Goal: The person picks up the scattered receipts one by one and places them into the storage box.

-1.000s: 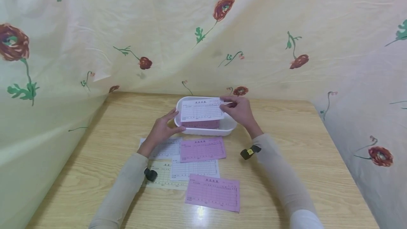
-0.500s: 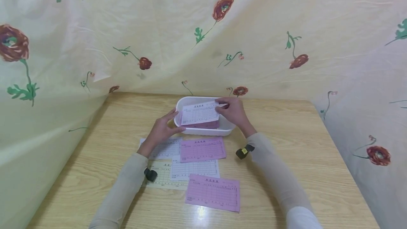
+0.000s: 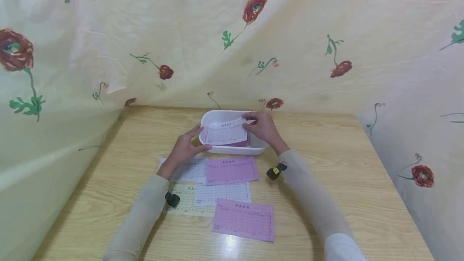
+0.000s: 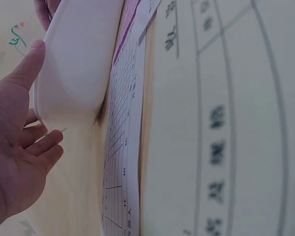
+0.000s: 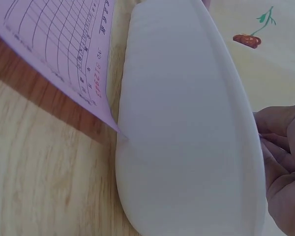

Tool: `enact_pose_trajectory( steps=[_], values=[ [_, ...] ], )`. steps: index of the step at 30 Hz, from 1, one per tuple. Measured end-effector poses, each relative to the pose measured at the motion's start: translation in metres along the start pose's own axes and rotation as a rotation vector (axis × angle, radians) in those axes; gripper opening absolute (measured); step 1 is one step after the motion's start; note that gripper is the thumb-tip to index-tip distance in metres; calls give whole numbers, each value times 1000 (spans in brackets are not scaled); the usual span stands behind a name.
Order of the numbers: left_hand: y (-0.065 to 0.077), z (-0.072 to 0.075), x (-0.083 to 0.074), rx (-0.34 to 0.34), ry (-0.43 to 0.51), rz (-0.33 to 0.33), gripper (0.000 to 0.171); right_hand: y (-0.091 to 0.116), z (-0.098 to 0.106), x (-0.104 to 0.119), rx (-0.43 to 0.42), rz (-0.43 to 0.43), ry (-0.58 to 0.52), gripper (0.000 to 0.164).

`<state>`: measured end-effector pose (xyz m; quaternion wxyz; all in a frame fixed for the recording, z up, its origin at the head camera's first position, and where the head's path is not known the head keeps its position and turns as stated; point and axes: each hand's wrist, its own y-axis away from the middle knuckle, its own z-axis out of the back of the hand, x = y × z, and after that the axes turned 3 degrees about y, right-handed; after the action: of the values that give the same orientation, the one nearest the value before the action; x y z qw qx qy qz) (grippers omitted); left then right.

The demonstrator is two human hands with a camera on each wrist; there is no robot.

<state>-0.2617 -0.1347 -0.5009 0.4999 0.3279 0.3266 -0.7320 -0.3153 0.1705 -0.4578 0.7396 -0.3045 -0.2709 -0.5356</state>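
Observation:
A white plastic tub [image 3: 259, 144] stands toward the back of the table. My left hand [image 3: 183, 148] grips its left end, thumb on the front rim and fingers round the corner; the left wrist view shows the thumb on the rim [image 4: 42, 93]. Between thumb and fingers my right hand [image 3: 264, 128] pinches the right end of a white printed form slip [image 3: 226, 133], tilted inside the tub. Beneath that slip a pink form [image 3: 242, 143] shows in part. In the right wrist view the tub's wall hides the right fingertips [image 5: 263, 132].
Several forms lie overlapping in front of the tub: a pink form [image 3: 232, 170], a white form [image 3: 222, 193], another white form [image 3: 190, 170] and a yellowish form [image 3: 185, 202]. Another pink form [image 3: 243, 220] lies nearest. A floral cloth [image 3: 217, 43] hangs behind the table.
My right hand has moved left and slightly down with the white slip, which now sits lower in the tub. The left hand and the forms on the table have stayed put.

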Motion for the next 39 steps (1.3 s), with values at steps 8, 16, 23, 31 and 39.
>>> enact_pose_trajectory(
  steps=[8,16,23,31,39],
  values=[
    [0,0,-2,3,4,0,90,-1,1,-2,8,15,27,31],
    [-2,-2,-3,-3,6,6,92,1,9,-6,-5,5,54,31],
    [-2,-2,-4,-8,3,10,92,11,24,3,-15,31,36,34],
    [-3,-2,-5,-12,4,17,92,29,40,10,-33,85,28,34],
    [-5,-4,-4,-9,9,21,93,53,52,15,-63,149,3,32]
  ],
)
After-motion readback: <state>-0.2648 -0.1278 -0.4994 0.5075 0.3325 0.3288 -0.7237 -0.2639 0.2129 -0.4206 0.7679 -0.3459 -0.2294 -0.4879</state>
